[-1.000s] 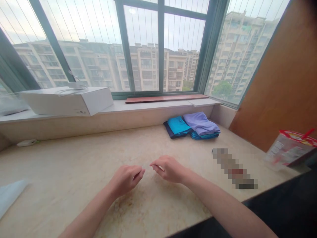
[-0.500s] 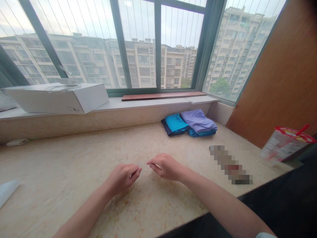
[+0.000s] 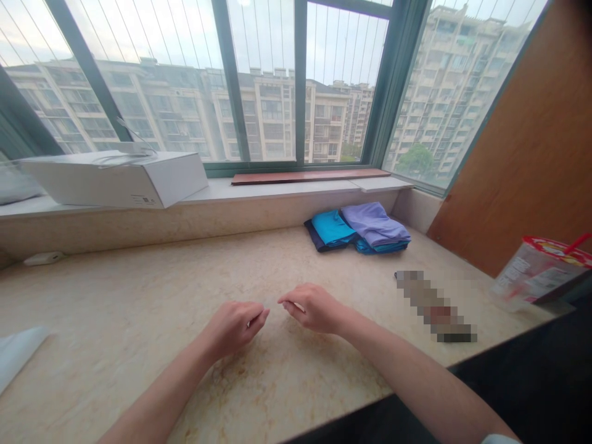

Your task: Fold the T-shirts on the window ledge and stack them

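My left hand [image 3: 238, 327] hovers over or rests on the stone countertop [image 3: 139, 308]; I cannot tell which. Its fingers are curled, with the thumb close beneath them, and nothing shows in them. Facing it across a narrow gap is my right hand [image 3: 312, 307], bent at the wrist. Thumb and fingers are drawn together there too, with nothing visible between. Beyond the hands, towards the sill, lie folded cloths: a bright blue one [image 3: 333, 227] over a dark one on the left, and a lavender one [image 3: 377, 223] over more blue on the right.
To the right lies a pixelated long object [image 3: 437, 308], and near the wooden panel [image 3: 504, 142] stands a clear plastic cup [image 3: 536, 271] with a red lid and straw. A white box [image 3: 111, 179] and a reddish strip [image 3: 309, 177] are on the windowsill. White paper [image 3: 18, 351] lies left.
The view has turned slightly, so everything sits a little further right in the picture. Both hands keep the same curled pose, and the cloths lie as before.
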Motion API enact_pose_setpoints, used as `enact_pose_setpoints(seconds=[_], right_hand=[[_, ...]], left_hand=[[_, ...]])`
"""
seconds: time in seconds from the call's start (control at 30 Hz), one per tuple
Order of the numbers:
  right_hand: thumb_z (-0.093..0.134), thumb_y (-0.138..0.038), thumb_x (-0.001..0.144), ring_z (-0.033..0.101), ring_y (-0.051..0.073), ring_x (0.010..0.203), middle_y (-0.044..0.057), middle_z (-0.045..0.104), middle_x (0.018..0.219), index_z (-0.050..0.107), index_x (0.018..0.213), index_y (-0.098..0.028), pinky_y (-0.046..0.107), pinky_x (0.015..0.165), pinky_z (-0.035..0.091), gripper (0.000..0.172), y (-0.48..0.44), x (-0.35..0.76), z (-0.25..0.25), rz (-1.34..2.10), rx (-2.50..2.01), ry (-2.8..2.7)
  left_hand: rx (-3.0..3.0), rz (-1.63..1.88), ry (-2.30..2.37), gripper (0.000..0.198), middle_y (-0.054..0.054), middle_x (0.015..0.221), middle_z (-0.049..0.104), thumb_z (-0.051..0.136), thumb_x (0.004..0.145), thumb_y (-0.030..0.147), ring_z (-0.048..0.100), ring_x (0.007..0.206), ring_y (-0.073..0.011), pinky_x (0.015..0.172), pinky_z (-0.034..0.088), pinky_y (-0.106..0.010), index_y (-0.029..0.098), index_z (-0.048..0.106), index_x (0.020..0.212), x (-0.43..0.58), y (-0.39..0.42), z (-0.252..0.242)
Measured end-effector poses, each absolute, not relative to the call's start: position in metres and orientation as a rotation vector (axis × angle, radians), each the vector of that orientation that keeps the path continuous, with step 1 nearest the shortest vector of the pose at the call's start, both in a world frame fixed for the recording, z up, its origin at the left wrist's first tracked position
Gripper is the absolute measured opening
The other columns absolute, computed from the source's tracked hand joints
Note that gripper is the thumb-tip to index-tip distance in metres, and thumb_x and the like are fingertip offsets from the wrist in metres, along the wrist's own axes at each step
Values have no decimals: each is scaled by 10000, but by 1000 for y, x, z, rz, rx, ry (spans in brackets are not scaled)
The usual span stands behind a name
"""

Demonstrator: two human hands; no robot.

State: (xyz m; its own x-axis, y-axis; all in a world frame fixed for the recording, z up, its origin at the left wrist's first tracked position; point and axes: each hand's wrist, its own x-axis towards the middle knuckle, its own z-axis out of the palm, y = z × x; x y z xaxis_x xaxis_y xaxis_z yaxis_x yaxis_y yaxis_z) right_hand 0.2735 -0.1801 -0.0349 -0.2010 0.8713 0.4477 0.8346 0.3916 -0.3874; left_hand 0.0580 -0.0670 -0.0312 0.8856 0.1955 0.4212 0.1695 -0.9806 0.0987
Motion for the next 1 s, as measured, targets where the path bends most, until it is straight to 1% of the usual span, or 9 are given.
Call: enact_pose_setpoints(seconds=[0.2,0.4,0.5,0.6,0.73,0.8,0.87,0.93,1.0], right_hand=[[556,-225,983,735,206,892,71,795,993,757,1072,-188,295,816,519,223,-180,274,-35,67,-1440,-2055],[535,-220,985,723,183,823,40,787,895,753,1087,-225,286,797,512,241,-179,275,-35,90,-1434,-2037],[500,-231,1001,708,178,843,37,778,904,750,1073,-230,285,827,505,260,-175,283,-34,30,-1525,-1917],[488,-238,998,672,211,1008,83,757,1064,736,1112,-210,322,944,476,275,-166,308,-36,-140,-1776,-1723],[512,-285,986,489,303,1333,184,568,1420,570,1416,-179,421,1100,363,447,-150,357,-49,-310,-2226,-1486],[501,-353,1000,443,331,1379,201,518,1462,459,1513,-217,463,1119,325,533,-142,379,-59,-298,-2384,-1427],[480,-403,1009,442,344,1382,192,530,1443,381,1558,-267,499,1124,303,575,-134,394,-68,-266,-2439,-1432],[442,-422,1017,434,349,1389,182,540,1430,365,1566,-276,529,1134,284,573,-127,402,-77,-243,-2406,-1441],[379,-414,1029,406,347,1413,189,513,1466,384,1559,-217,544,1157,262,566,-121,406,-82,-213,-2335,-1426]], left_hand=[[2986,674,300,410,57,497,412,419,1003,256,318,451,-90,507,213,-275,195,416,597,59,-68,-32],[2971,645,313,396,55,512,411,409,1002,258,330,464,-91,514,211,-277,197,407,610,58,-67,-35],[2956,622,323,397,56,517,392,403,1004,267,322,469,-92,517,205,-278,198,398,613,58,-66,-36],[2940,606,339,401,60,521,351,399,1000,271,287,473,-94,517,190,-282,199,386,606,58,-66,-37],[2898,561,381,402,62,536,321,401,990,264,270,487,-96,521,180,-285,197,384,594,57,-66,-40],[2874,541,399,407,61,537,316,404,986,263,261,487,-97,521,177,-289,196,390,585,57,-66,-42],[2859,548,409,411,59,536,318,405,984,261,259,487,-101,521,178,-292,196,404,578,57,-66,-42],[2855,562,408,410,56,533,322,403,981,259,262,488,-105,522,179,-293,197,418,576,58,-66,-41],[2854,572,401,408,54,529,327,404,979,256,267,489,-107,522,181,-292,198,426,576,58,-67,-40]])
